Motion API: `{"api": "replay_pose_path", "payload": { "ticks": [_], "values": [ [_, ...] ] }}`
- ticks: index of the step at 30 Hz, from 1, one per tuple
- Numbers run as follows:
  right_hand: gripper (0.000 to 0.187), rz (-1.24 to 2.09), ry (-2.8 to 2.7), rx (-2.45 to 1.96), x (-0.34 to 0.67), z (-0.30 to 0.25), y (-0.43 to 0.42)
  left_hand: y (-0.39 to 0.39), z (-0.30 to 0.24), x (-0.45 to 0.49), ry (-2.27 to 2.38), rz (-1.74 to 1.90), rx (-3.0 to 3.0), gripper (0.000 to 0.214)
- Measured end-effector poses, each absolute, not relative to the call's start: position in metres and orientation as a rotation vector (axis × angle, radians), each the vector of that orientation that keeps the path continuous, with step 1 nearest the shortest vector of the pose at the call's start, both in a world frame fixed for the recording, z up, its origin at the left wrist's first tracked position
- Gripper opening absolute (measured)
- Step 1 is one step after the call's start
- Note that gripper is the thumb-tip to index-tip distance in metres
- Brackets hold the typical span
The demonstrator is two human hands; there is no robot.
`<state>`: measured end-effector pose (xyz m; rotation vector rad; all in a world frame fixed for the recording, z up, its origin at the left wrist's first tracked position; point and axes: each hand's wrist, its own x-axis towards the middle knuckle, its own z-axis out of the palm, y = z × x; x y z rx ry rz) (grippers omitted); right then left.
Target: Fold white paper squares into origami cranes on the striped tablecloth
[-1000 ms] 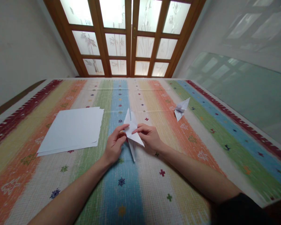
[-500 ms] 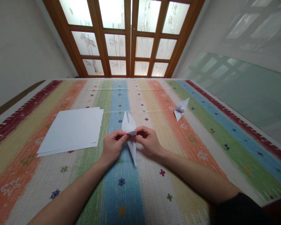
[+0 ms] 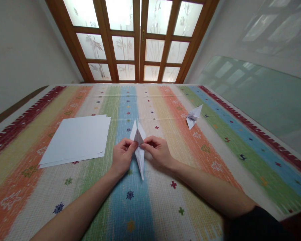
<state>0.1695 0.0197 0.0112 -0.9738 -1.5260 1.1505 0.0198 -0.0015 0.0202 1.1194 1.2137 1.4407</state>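
A folded white paper, long and pointed at both ends, lies between my hands over the blue stripe of the cloth. Its far end splits into two points, with a shaded triangular flap standing up in the middle. My left hand pinches its left edge between thumb and fingers. On the other side, my right hand grips the right edge, its thumb near the centre. The fingertips hide part of the folds.
A stack of white paper sheets lies to the left. Another folded paper piece with pointed wings rests at the right. Both are on the striped tablecloth. Beyond the table stand wood-framed glass doors.
The middle flap of the folded paper now points up and away, showing its shaded face. The near point has swung slightly left, and my thumbs have moved to the paper's centre.
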Motion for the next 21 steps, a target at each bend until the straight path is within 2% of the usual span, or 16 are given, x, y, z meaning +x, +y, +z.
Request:
{"api": "replay_pose_path", "payload": {
  "ticks": [7,10,16,21],
  "values": [
    [0.017,1.008,-1.585,-0.900,0.173,0.014,0.019,-0.008,0.018,0.023,1.193,1.535,1.216,0.043],
    [0.024,1.021,-1.617,-0.833,0.177,0.014,0.023,-0.007,0.021,0.021,1.169,1.521,1.215,0.048],
    [0.016,1.052,-1.588,-0.906,0.180,0.012,0.027,-0.002,0.023,0.019,1.077,1.453,1.077,0.050],
    [0.019,1.081,-1.540,-0.916,0.176,0.012,0.025,0.001,0.022,0.015,1.042,1.392,1.073,0.048]
  ]
}}
